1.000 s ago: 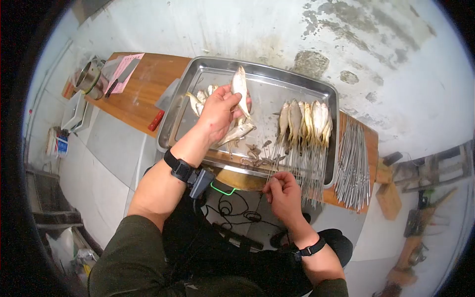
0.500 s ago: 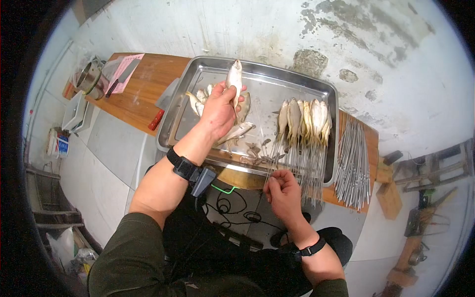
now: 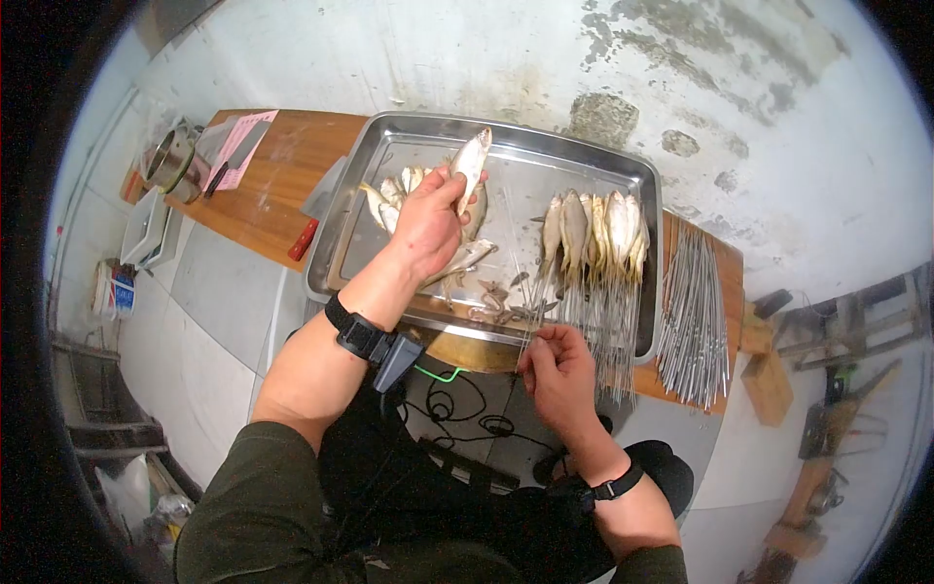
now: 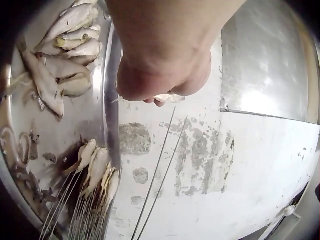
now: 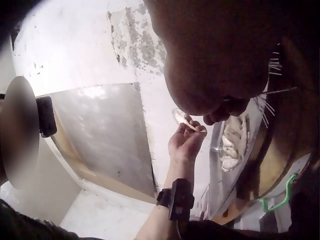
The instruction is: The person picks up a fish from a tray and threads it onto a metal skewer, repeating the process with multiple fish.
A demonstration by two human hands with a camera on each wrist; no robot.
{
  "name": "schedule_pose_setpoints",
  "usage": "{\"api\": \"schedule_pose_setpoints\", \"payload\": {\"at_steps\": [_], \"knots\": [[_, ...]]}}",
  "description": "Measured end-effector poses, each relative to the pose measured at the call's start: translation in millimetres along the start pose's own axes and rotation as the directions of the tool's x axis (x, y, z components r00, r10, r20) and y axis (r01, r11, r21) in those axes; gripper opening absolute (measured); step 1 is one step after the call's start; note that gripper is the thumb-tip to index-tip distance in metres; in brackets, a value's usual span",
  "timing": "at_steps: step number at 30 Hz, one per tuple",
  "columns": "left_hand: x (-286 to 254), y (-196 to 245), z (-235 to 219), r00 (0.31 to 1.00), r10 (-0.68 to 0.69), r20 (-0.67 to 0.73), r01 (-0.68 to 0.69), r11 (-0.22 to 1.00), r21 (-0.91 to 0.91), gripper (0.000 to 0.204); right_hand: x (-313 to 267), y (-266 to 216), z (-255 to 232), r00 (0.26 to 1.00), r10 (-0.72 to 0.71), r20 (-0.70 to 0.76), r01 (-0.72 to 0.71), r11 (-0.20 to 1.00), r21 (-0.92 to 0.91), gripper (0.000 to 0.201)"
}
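My left hand holds a small silvery fish above the metal tray, thumb across its body, the fish's upper end leaning right. Low at the tray's front edge, my right hand pinches thin metal skewers between thumb and fingers. Two long skewers slant up toward the left hand in the left wrist view; their tips end near it. Beneath the left hand lie loose fish. To the right, a row of fish has skewers sticking out toward the front edge.
A bundle of bare skewers lies right of the tray. Dark scraps are on the tray floor. Left of it are a red handle, a knife on pink paper and a metal pot. A stained wall stands behind.
The fish in my left hand rose slightly and turned, and now tilts to the right. The right hand stays nearly in place with the skewers.
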State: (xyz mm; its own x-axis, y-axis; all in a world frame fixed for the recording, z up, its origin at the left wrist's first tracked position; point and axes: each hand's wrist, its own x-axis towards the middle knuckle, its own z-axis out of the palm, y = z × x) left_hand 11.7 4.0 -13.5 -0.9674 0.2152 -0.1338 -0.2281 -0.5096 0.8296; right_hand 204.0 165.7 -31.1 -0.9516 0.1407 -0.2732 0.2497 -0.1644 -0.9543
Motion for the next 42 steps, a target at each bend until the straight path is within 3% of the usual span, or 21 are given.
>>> {"api": "schedule_pose_setpoints", "payload": {"at_steps": [7,13,18,23,31,36,42], "knots": [[-2,-6,3,0.999,0.011,0.033,-0.01,0.999,-0.046,0.004,3,-6,0,0.998,0.003,-0.066,-0.007,0.998,-0.067,0.016],[-4,-16,9,1.0,0.005,0.001,-0.005,0.998,0.069,0.004,6,1,-3,0.992,-0.094,-0.087,0.075,0.978,-0.195,0.024],[-7,-16,11,0.998,-0.044,0.037,0.03,0.947,0.32,0.011,5,-1,-6,0.99,-0.114,-0.087,0.092,0.97,-0.225,0.025],[-3,-22,8,0.996,-0.089,0.018,0.08,0.956,0.282,0.016,7,-3,-8,0.961,-0.261,-0.093,0.211,0.907,-0.363,0.024],[-1,-24,2,0.988,-0.109,0.105,0.067,0.938,0.34,0.019,9,-7,-9,0.961,-0.261,-0.095,0.201,0.89,-0.408,0.024],[-9,-12,11,0.973,-0.212,0.092,0.196,0.968,0.159,0.02,10,-12,-8,0.96,-0.255,-0.115,0.185,0.888,-0.421,0.023],[-3,-8,3,0.982,-0.162,0.093,0.167,0.985,-0.042,0.022,15,0,-10,0.961,-0.23,-0.155,0.152,0.905,-0.397,0.023]]}}
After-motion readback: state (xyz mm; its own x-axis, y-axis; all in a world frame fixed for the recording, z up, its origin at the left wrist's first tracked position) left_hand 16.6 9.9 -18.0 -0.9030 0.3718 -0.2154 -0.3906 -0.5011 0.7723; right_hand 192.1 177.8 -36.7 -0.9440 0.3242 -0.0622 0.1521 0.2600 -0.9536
